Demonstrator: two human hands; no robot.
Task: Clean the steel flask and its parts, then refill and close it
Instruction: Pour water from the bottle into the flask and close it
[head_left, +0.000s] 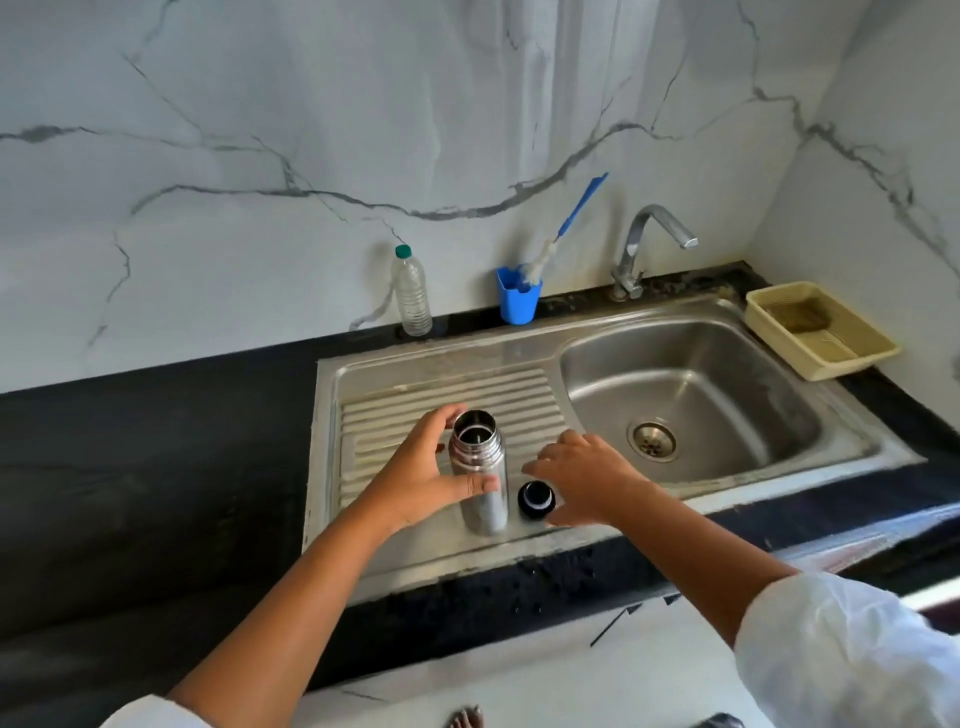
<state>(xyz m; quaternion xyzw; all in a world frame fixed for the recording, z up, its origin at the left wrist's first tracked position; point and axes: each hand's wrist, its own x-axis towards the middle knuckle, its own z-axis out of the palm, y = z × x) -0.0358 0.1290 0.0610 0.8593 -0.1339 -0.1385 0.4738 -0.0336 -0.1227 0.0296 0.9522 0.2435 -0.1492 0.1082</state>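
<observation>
The steel flask (480, 470) stands upright and uncapped on the ribbed drainboard (415, 410) of the steel sink. My left hand (428, 470) grips its body from the left, thumb across the front. The black stopper (536, 500) with a white ring lies on the drainboard just right of the flask. My right hand (584, 475) hovers over and right of the stopper, fingers spread and relaxed, holding nothing.
The sink basin (691, 395) with its drain lies to the right, a tap (649, 244) behind it. A blue cup (517, 301) holds a bottle brush (566, 223). A clear plastic bottle (412, 291) stands by the wall. A beige tray (821, 332) with a scrubber sits at far right.
</observation>
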